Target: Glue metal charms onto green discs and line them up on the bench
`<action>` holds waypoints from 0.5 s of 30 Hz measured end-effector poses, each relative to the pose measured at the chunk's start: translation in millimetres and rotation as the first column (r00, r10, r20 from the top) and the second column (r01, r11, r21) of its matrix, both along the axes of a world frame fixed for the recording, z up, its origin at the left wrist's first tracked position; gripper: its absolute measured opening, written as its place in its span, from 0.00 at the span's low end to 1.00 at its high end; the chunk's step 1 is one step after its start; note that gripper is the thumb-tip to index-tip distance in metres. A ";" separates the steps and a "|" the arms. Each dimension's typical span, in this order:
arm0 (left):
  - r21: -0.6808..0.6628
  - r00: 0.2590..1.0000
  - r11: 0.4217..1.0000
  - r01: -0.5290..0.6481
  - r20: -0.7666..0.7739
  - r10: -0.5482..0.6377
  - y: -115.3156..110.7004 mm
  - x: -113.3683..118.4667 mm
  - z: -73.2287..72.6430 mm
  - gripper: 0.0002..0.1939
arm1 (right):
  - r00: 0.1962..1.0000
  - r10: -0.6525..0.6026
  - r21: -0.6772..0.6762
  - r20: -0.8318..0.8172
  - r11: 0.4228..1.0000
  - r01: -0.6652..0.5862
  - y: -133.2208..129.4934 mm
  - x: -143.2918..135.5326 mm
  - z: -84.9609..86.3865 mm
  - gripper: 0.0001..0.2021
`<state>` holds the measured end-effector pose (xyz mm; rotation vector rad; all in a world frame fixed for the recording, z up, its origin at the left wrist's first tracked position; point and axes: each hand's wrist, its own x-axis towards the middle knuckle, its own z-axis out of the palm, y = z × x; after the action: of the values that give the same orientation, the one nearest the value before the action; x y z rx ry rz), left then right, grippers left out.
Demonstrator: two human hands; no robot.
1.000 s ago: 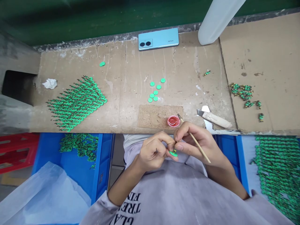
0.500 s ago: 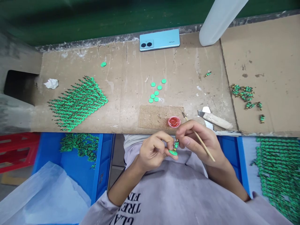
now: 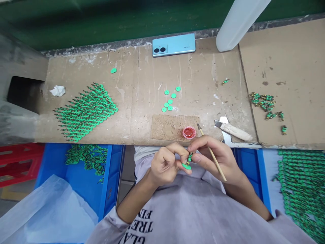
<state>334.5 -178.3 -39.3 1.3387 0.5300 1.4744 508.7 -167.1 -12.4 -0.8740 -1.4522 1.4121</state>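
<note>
Held in front of my grey shirt, my left hand (image 3: 167,162) pinches a small green figurine (image 3: 190,157) by its round green base (image 3: 186,166). My right hand (image 3: 215,156) has its thumb and index finger at the figurine's upper end. Tucked across that same hand is a thin wooden paintbrush (image 3: 214,159), its dark tip pointing away from me. Just beyond the hands, a small tub of red liquid (image 3: 189,132) sits on a brown board (image 3: 165,127) at the table edge. Several loose green discs (image 3: 170,101) lie farther back.
Rows of figurines on bases (image 3: 86,112) stand at left; loose figurines (image 3: 264,101) lie at right. A wrapped-handle blade (image 3: 235,131), a phone (image 3: 174,45) and a white post (image 3: 232,30) are on the table. Blue crates (image 3: 111,183) flank me below.
My right fingers have come in against the figurine's upper end. The paintbrush has shifted slightly left with that hand, and the camera view has moved a little.
</note>
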 end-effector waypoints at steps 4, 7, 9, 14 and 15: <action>0.016 1.000 1.000 0.004 -0.011 -0.004 0.4 -0.2 -1.2 0.23 | 1.000 0.000 0.001 0.000 1.000 0.000 -0.4 1.4 -0.3 0.04; 0.019 0.999 0.999 -0.032 -0.008 0.032 2.5 1.3 -2.3 0.23 | 1.000 -0.002 -0.006 -0.005 1.000 0.002 -0.6 1.3 -0.2 0.05; 0.022 0.998 0.998 -0.063 -0.010 0.063 4.9 1.8 -1.9 0.23 | 1.000 0.007 -0.010 -0.019 1.000 -0.007 -0.5 0.9 -0.4 0.08; 0.006 0.997 0.998 -0.066 -0.032 0.067 9.4 -0.2 1.0 0.19 | 1.000 0.011 -0.002 -0.021 1.000 -0.011 0.9 1.2 -2.9 0.11; -0.003 0.997 0.998 -0.062 -0.037 0.062 9.4 -0.9 1.2 0.19 | 1.000 0.007 -0.002 -0.018 1.000 -0.007 1.2 1.5 -3.3 0.11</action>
<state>333.6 -169.0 -38.1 1.3598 0.6026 1.5003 510.2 -165.8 -15.7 -0.8566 -1.4420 1.4230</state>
